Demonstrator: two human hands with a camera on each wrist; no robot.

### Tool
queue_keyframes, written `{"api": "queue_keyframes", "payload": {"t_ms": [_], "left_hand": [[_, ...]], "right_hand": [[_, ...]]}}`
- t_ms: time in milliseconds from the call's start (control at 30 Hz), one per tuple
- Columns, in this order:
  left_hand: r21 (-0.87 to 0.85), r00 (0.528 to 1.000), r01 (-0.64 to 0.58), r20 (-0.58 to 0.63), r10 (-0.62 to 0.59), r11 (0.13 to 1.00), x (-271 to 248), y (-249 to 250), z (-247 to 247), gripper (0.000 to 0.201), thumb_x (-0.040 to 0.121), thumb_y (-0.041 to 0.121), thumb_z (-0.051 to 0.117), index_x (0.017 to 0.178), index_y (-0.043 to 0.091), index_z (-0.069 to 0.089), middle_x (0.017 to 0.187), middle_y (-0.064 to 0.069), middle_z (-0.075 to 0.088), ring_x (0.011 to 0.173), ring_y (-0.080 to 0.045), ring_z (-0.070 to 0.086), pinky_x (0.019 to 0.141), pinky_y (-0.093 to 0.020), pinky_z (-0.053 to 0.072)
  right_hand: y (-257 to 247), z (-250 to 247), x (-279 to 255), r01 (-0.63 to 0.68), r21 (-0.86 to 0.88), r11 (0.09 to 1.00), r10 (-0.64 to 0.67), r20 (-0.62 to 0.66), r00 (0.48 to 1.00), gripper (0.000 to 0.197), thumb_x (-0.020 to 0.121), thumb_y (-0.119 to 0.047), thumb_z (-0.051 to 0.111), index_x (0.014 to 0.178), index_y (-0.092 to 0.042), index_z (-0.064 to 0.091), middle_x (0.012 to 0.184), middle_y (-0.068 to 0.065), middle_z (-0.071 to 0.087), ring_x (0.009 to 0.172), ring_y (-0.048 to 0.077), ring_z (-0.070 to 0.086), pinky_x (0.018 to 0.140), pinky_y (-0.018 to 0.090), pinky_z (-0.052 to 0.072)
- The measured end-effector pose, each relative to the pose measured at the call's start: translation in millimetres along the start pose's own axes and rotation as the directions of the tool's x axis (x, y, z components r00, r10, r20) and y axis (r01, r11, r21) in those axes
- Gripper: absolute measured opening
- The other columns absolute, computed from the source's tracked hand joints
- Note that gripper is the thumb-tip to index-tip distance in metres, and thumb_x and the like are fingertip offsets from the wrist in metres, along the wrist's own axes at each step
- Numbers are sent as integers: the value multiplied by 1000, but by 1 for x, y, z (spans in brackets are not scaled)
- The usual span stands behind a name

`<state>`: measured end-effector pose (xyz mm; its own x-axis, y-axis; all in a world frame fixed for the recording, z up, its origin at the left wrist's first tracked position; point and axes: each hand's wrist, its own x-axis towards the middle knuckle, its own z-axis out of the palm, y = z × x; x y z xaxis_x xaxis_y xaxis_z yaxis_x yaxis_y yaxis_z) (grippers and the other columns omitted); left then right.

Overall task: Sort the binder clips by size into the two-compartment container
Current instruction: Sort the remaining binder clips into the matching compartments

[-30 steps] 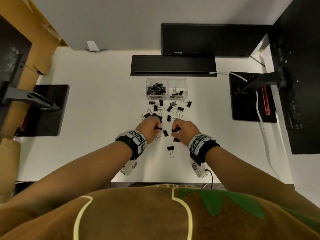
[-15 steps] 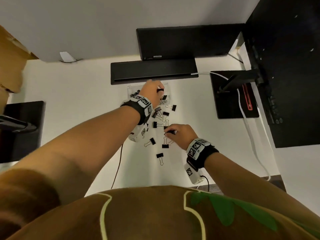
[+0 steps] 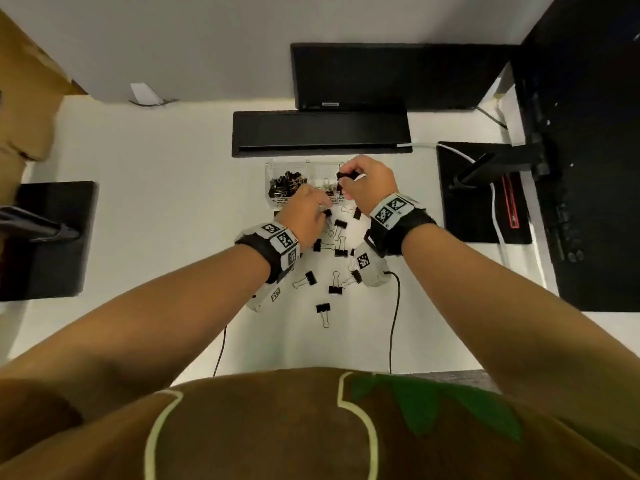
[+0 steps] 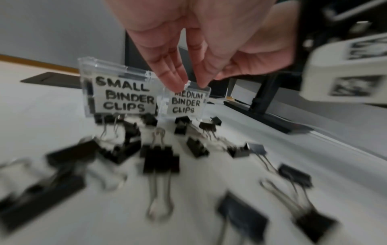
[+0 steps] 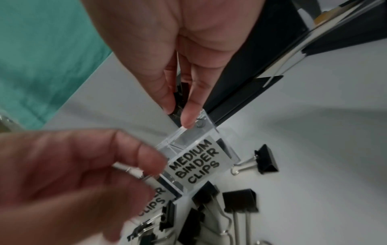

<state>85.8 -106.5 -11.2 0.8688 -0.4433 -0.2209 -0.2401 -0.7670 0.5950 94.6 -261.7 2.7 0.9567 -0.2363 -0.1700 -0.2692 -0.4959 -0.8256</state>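
The clear two-compartment container (image 3: 304,168) stands on the white desk (image 3: 156,202), just in front of a flat black bar (image 3: 322,133), its long axis running left to right. Its left compartment, labelled "SMALL BINDER CLIPS" (image 4: 123,97), holds a dense heap of black clips (image 3: 285,183); the right one bears the label "MEDIUM BINDER CLIPS" (image 5: 194,164) and holds a few clips.

The right hand (image 3: 369,183) hovers over the container's right compartment. Its thumb and forefinger are curled and pinch a black binder clip (image 5: 181,96). In the right wrist view the clip sits between the fingertips (image 5: 189,116) with its long axis running down toward the compartment's open top; which end is the handles I cannot tell.

The left hand (image 3: 306,213) is just in front of the container, above the loose clips. In the right wrist view, its curled fingers close on something thin and silver, seemingly a wire handle (image 5: 127,169), though blur hides what it belongs to. In the left wrist view its fingers point down toward the container's front edge.

Loose black binder clips (image 3: 337,244) lie scattered on the desk in front of the container, their wire handles pointing various ways. The one farthest from the container (image 3: 323,311) has its handles pointing away from it, toward the person.
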Motion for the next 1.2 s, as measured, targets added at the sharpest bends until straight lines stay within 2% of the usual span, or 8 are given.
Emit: {"api": "queue_keyframes", "payload": {"t_ms": [100,200,300,600,767,867,1100,1200], "left_hand": [[48,992,5,124,-11,999,-30,-13,13,26,90,8,50,114,14,58,122,-7,45,100,-18,52,89,-23,43],[82,966,19,255,-39,996,-56,-24,27,28,89,15,53,117,17,56,124,-4,45,107,-21,54,95,-35,48],[136,950,6,310,-49,991,-71,-28,36,34,89,27,56,121,19,52,127,-2,43,113,-19,51,93,-37,49],[150,948,-66,319,15,986,-76,-36,46,34,88,18,56,121,11,53,120,-9,45,112,-26,47,95,-39,47],[166,949,-147,303,91,975,-88,-34,45,38,91,18,51,128,10,51,124,-9,53,117,-26,42,98,-36,42],[191,932,-215,332,143,958,-98,-30,44,36,93,21,49,128,12,51,123,-5,57,118,-22,42,94,-34,45],[341,790,-548,510,339,764,-113,-22,43,36,91,12,48,127,7,52,120,-15,56,102,-34,56,73,-40,50],[398,754,-573,600,269,717,-116,-19,46,48,92,6,43,140,12,36,138,-15,40,114,-34,48,83,-43,49]], "right_hand": [[-4,10,12,56,-131,990,-50,55,997,14,85,-10,60,97,-14,67,93,-3,65,84,15,64,82,29,55],[-7,13,14,74,-219,973,-51,107,993,19,88,-12,58,104,-16,67,109,0,66,97,14,61,89,26,51],[-9,10,7,60,-237,970,-32,120,992,19,89,-15,56,106,-18,66,113,0,65,95,14,59,88,26,49],[42,3,-77,139,-388,911,13,364,931,12,91,-18,54,97,-18,64,102,1,62,90,12,57,86,28,51],[77,7,-111,213,-463,860,42,482,875,30,83,-6,56,112,-14,62,113,5,55,108,19,50,88,19,36],[85,8,-115,209,-484,850,53,472,880,35,83,-2,55,117,-11,59,117,7,52,109,22,52,86,18,35],[82,7,-122,178,-446,877,11,388,922,28,84,-19,63,110,-9,61,101,3,51,84,10,47,78,20,38],[74,13,-127,184,-385,905,-41,350,936,27,83,-18,64,108,-9,61,98,2,53,82,10,48,78,21,41]]}}
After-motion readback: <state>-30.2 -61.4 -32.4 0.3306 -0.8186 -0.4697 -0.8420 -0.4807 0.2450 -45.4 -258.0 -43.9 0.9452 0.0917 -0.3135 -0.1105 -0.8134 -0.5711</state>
